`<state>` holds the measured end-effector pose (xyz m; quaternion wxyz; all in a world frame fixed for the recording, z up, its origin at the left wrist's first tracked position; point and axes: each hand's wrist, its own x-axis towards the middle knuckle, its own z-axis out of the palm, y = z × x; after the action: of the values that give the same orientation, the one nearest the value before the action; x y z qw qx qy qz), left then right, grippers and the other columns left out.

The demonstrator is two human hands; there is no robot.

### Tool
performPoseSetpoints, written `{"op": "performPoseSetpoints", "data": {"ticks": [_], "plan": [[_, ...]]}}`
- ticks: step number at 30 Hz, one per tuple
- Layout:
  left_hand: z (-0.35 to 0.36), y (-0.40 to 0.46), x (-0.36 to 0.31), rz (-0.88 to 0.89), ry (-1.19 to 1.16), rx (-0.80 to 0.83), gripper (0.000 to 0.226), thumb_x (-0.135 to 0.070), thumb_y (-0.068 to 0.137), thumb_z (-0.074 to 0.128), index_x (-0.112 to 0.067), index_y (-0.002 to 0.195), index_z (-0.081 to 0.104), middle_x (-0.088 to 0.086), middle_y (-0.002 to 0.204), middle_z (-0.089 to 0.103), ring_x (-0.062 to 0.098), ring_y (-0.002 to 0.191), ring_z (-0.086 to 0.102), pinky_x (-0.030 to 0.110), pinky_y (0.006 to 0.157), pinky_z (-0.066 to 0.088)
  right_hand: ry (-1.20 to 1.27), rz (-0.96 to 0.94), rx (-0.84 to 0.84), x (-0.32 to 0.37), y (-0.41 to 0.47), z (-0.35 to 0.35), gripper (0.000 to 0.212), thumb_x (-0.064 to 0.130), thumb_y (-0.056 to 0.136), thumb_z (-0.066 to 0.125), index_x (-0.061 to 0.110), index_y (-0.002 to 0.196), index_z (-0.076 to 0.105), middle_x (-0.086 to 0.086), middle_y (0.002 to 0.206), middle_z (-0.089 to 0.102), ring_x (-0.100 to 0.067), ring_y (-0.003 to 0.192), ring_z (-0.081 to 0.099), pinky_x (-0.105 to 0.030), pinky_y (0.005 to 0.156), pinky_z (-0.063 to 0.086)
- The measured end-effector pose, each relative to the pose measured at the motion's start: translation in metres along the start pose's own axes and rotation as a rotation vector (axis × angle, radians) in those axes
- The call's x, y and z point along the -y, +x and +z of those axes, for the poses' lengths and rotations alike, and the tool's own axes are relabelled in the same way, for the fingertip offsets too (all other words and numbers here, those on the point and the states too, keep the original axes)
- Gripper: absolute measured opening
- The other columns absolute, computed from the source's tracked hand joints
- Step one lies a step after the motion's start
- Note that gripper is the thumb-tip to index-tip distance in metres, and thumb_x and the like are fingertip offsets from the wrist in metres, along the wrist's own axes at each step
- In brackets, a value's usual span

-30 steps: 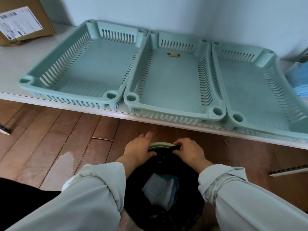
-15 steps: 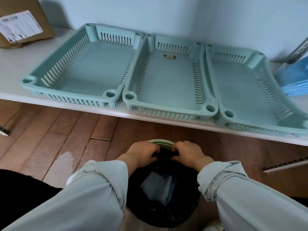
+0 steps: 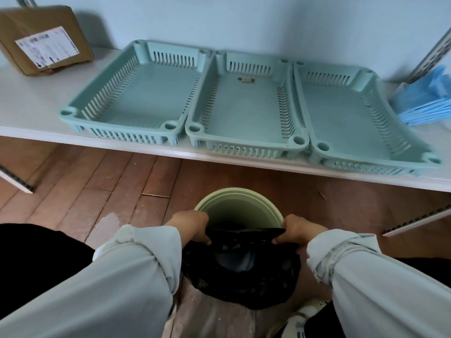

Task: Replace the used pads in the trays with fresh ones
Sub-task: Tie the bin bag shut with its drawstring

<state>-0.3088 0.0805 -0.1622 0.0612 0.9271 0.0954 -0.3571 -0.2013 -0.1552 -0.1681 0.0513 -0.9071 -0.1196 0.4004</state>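
Three pale green slotted trays stand side by side on a white shelf: the left tray [image 3: 73, 113], the middle tray [image 3: 195, 129] and the right tray [image 3: 324, 147]. None holds a pad. A stack of blue pads [image 3: 424, 101] lies at the shelf's right end. On the floor below stands a green bin [image 3: 219, 198]. My left hand [image 3: 192, 225] and my right hand [image 3: 296, 229] both grip the rim of a black bag [image 3: 244, 284], pulled toward me off the bin's far rim. Crumpled blue-white pad material [image 3: 240, 261] shows inside the bag.
A brown cardboard box [image 3: 44, 40] with a white label sits at the shelf's left end. A small sticker [image 3: 246, 80] is on the middle tray's floor. Perforated metal rails lie on the wooden floor at left [image 3: 14, 178] and right [image 3: 415, 219]. A shoe [image 3: 296, 320] is near the bag.
Both hands have pulled the bag's rim back toward me, baring the bin's far inside wall. The view has tilted up and right, bringing the blue pad stack further in.
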Motion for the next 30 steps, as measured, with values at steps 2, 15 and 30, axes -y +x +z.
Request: {"op": "performPoseSetpoints", "data": {"ticks": [2,15,30], "plan": [[0.002,-0.004,0.001,-0.003,-0.088,0.012,0.061,-0.048,0.078,0.069,-0.013,0.126,0.054,0.006,0.124,0.059,0.026,0.112,0.057,0.036,0.094,0.049,0.058,-0.008,0.064,-0.004,-0.004,0.004,0.051,0.034,0.073,0.080,0.003,0.110,0.063,-0.012,0.103,0.067,-0.028,0.099,0.066,-0.038,0.084,0.056],[0.041,-0.025,0.006,-0.234,-0.553,-0.028,0.112,-0.036,0.078,0.073,-0.002,0.149,-0.006,0.019,0.140,0.046,0.032,0.126,0.049,0.040,0.104,0.043,-0.009,-0.077,0.015,0.015,-0.027,0.033,0.049,0.025,0.076,0.078,0.005,0.116,0.059,-0.008,0.102,0.064,-0.023,0.092,0.062,-0.028,0.074,0.048],[0.059,-0.057,-0.017,-0.128,-0.407,0.155,0.056,-0.042,0.086,0.063,-0.004,0.127,0.054,0.010,0.127,0.058,0.027,0.115,0.057,0.033,0.095,0.047,-0.221,-0.187,0.079,0.047,-0.051,0.072,0.063,0.029,0.074,0.078,0.012,0.125,0.047,-0.009,0.124,0.056,-0.028,0.109,0.057,-0.040,0.093,0.050]]}}
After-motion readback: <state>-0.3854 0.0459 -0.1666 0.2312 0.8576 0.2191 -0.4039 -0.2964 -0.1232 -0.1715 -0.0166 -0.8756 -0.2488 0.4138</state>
